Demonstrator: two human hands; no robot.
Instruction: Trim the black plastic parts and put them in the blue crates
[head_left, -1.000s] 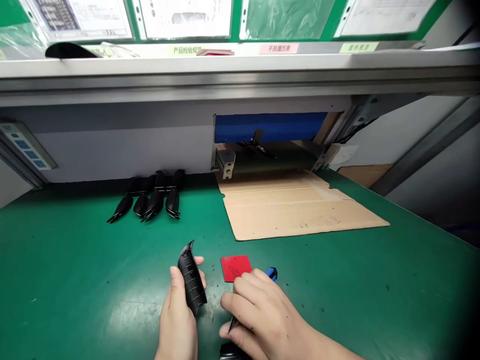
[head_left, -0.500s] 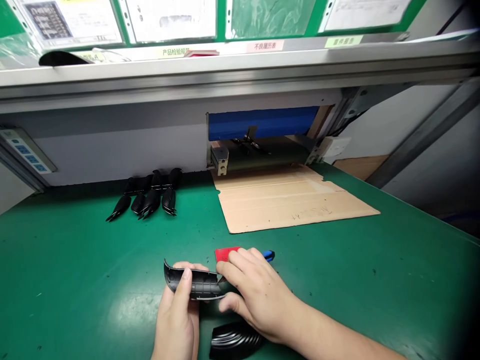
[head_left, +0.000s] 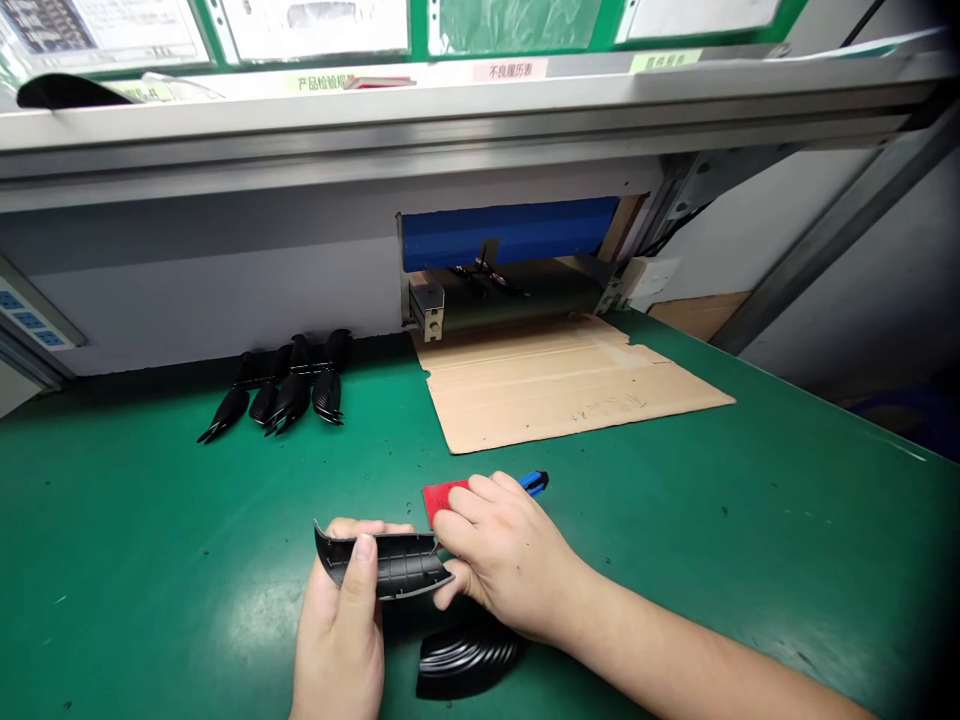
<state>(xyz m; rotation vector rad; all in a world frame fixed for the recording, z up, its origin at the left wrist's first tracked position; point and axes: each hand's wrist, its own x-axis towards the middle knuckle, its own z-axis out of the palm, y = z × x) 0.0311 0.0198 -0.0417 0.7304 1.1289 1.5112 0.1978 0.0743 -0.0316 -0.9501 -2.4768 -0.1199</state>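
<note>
A curved black plastic shell (head_left: 409, 565) rests in my left hand (head_left: 349, 610), hollow ribbed side up, with the thumb pressed on its inner face and the fingers behind. At the shell's right end, my right hand (head_left: 510, 560) is closed around a utility knife (head_left: 535, 483). The knife's blue and black end sticks out above the knuckles, and a thin blade tip shows near the shell's upper edge. Most of its handle is hidden by the fingers. Below the hands, a second black shell (head_left: 469, 660) with a grooved outside lies on the green table.
A red card (head_left: 442, 500) lies partly under my right hand. Several black shell parts (head_left: 281, 385) are grouped at the back left. A flat cardboard sheet (head_left: 570, 395) lies before a wall opening with a blue flap (head_left: 510, 235). A metal shelf rail (head_left: 375, 165) crosses above.
The knife and my right hand have shifted slightly up against the table, and the shell's right end shows more. The whole view has moved a little.
</note>
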